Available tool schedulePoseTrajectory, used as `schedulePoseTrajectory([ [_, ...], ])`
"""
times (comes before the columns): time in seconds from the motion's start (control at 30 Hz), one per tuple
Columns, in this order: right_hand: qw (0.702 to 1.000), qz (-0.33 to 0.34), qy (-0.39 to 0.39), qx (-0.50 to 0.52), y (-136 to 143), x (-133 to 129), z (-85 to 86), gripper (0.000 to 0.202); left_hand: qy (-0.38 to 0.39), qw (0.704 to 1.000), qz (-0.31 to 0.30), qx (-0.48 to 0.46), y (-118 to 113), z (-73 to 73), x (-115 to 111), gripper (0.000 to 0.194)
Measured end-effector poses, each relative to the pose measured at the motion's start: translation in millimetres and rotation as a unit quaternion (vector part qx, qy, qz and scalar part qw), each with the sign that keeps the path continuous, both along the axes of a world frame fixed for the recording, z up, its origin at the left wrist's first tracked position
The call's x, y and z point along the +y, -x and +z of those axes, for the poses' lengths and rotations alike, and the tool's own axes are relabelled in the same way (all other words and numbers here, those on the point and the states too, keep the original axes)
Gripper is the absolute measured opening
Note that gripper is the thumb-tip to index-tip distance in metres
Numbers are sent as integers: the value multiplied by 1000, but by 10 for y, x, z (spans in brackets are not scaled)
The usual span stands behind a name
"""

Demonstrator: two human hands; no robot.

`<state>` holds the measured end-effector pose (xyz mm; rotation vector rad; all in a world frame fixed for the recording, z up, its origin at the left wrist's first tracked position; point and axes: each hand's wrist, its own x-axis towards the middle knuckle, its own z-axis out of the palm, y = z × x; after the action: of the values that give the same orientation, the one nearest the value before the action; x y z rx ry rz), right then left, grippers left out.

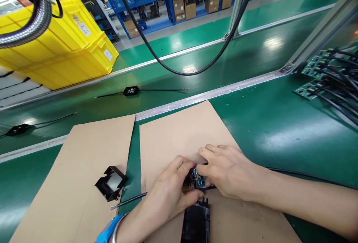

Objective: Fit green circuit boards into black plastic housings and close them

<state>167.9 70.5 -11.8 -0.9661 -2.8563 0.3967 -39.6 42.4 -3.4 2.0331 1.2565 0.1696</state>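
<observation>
A small green circuit board [198,181] sits in a black plastic housing [209,188] on the cardboard, largely covered by fingers. My left hand [172,189] grips the housing's left end, thumb at the near side and fingers at the far side. My right hand [228,172] has its fingers bent over the right part of the board and housing; its exact hold is partly hidden. One black cable [132,199] with bared wire ends emerges left of my left wrist; another cable [303,175] runs right behind my right forearm. Just below my hands lies a flat black plastic cover [195,222].
An open black housing [104,186] rests on the left cardboard sheet [92,149]. Wired black units [131,91] lie on the green belt beyond the metal rail [179,105]. Boards with cables [316,86] are piled at right. Yellow bins [84,54] stand back left; a black cable [190,74] hangs overhead.
</observation>
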Motion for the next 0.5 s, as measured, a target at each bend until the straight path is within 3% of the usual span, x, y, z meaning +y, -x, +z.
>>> schedulePoseTrajectory([
  [0.27, 999, -13, 3, 34, -28, -29, -88, 6, -20, 1000, 5, 6, -8, 11, -28, 47],
  [0.5, 999, -9, 33, 34, -47, -3, -27, 11, -31, 999, 10, 4, -43, -18, -50, 45],
])
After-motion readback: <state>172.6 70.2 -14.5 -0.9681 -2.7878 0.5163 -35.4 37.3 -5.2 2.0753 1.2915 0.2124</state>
